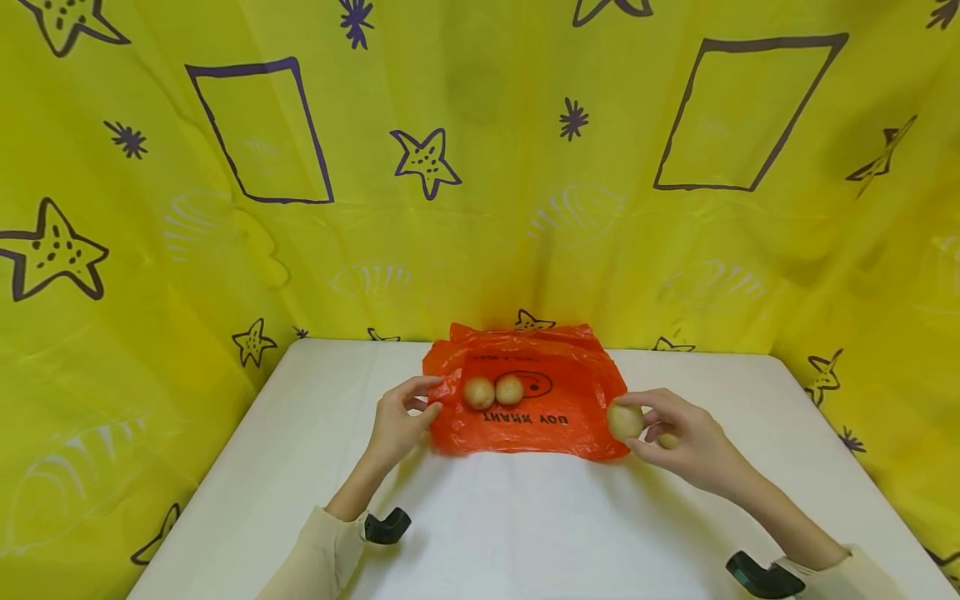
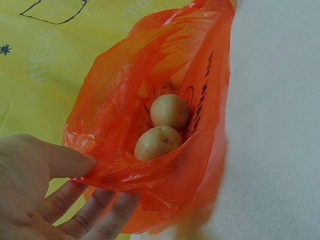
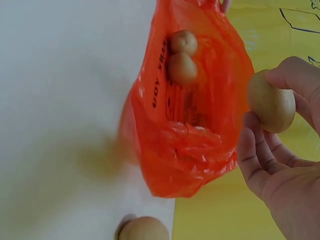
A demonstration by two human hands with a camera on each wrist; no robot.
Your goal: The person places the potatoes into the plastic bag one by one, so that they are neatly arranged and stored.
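An orange-red plastic bag [image 1: 585,367] printed with "THANK YOU" lies with its mouth spread open. Two round, tan, pear-like fruits [image 1: 493,392] rest side by side inside it. At the bag's left side, my left hand [image 1: 401,421] pinches the rim [image 2: 135,175] between thumb and fingers. My right hand [image 1: 690,433] holds another tan fruit [image 3: 271,102] with thumb and fingertips, beside the bag's right edge. In the head view one more fruit [image 1: 667,440] shows partly behind the right hand; the right wrist view has that fruit [image 3: 145,230] on the table, cut off by the frame.
A white table [image 1: 480,517] carries the bag near its back edge. Yellow curtains [image 1: 495,250] with starfish drawings hang behind and at both sides. Dark devices are strapped at the left wrist [image 1: 387,527] and the right wrist [image 1: 763,577].
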